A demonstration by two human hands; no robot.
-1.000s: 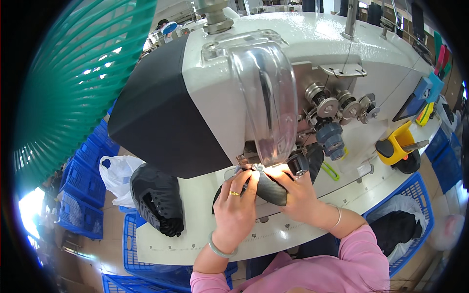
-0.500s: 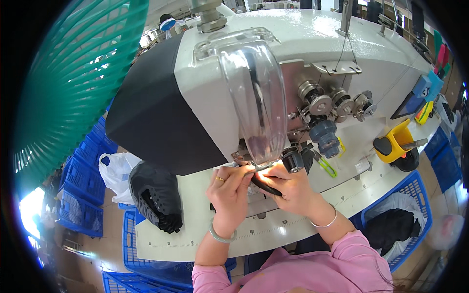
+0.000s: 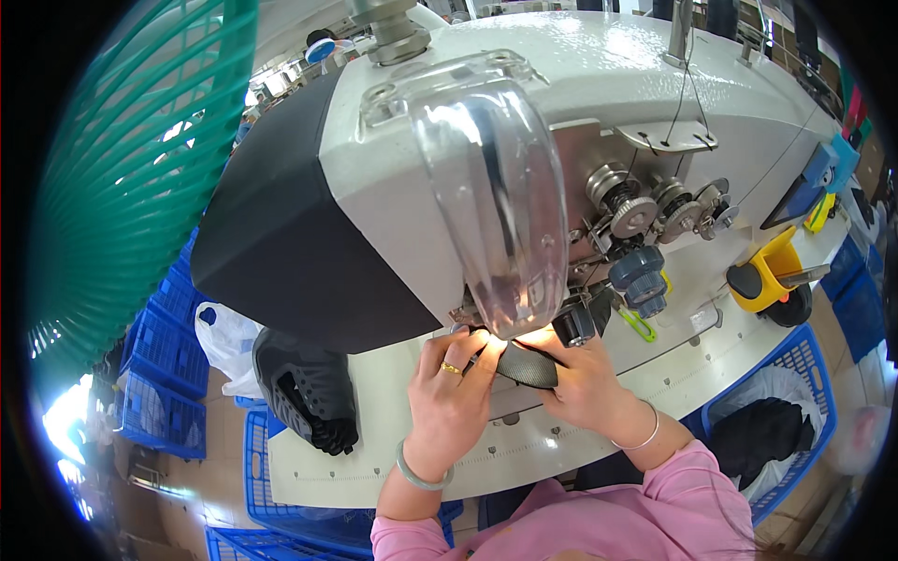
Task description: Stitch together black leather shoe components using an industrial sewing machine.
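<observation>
The dark grey fabric piece [image 3: 528, 367] is between my two hands, above the white table [image 3: 313, 475] and just below the lower end of the clear plastic guard [image 3: 491, 210] of the sewing machine [image 3: 393, 196]. Its near edge is curved and looks like a thin dark border.

My right hand [image 3: 587, 381] pinches the right end of the piece, with fingers along its far side. My left hand [image 3: 451, 395], with a ring on one finger, has the fingertips gathered close together at the left end. They touch there, but the lamp makes this place very bright, so I cannot tell if they really pinch it or only press on it. The needle is not visible for me.

In my judgement, the step in hand is to guide this piece at the sewing point. The next move calls for a small, even turn along the curve, with both hands in agreement and the fingertips away from the needle.

Farther out, the green-handled snips [image 3: 639, 324] lie to the right, and beyond them stands a yellow holder [image 3: 769, 271]. On my left a dark shoe upper [image 3: 304, 388] rests on the table, near a white plastic bag [image 3: 224, 348].
</observation>
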